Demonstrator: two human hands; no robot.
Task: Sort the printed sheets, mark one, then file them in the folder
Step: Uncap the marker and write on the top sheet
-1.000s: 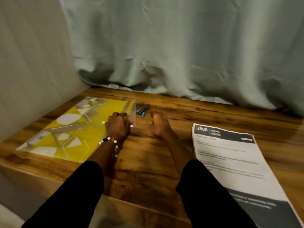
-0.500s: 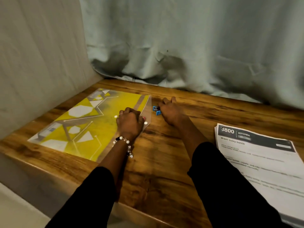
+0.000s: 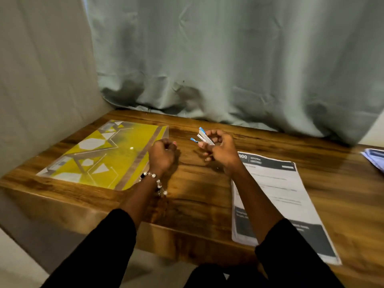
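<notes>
Fingers of the left hand (image 3: 161, 153) are curled into a loose fist with nothing in it that I can see. It sits at the right edge of the folder (image 3: 99, 155), though whether it touches that edge I cannot tell. I note the folder — yellow, with white and grey shapes — lies flat at the left of the wooden table (image 3: 193, 196). A beaded bracelet (image 3: 154, 180) circles the left wrist. Moving right: the right hand (image 3: 221, 149) is raised just above the table, its fingers pinching two markers (image 3: 202, 137), grey-white barrels with blue ends, pointing up and left. Further right, the printed sheets (image 3: 278, 200) lie in a stack on the table, dark header at top, partly under the right forearm. At the far right edge — a corner of other papers (image 3: 375, 159). Grey-green curtain (image 3: 228, 59) behind.
</notes>
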